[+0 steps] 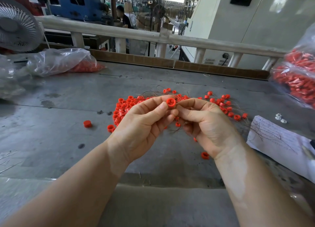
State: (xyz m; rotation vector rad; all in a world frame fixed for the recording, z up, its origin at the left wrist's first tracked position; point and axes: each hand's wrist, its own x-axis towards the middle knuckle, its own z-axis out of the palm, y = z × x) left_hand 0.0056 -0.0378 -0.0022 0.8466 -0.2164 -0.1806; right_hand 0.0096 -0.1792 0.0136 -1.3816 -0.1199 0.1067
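While the left hand (143, 124) pinches a red plastic cap (170, 103) steady, the right hand (208, 124), at its three o'clock, grips thin wire (178, 102), apparently for threading.

Both hands raised, fingertips meeting.
Left hand (144, 122) pinches the red cap (170, 103) between thumb and forefinger; right hand (204, 124), fingers (187, 106) curled, touches the cap's right side.

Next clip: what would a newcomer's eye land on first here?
First, the bright red cap at centre frame, pinched by the left hand, with the right hand gripping it from the other side. Just behind the hands, a loose pile of red caps mixed with thin wires lies on the grey table. At the right edge, a clear bag is stuffed with more red parts.
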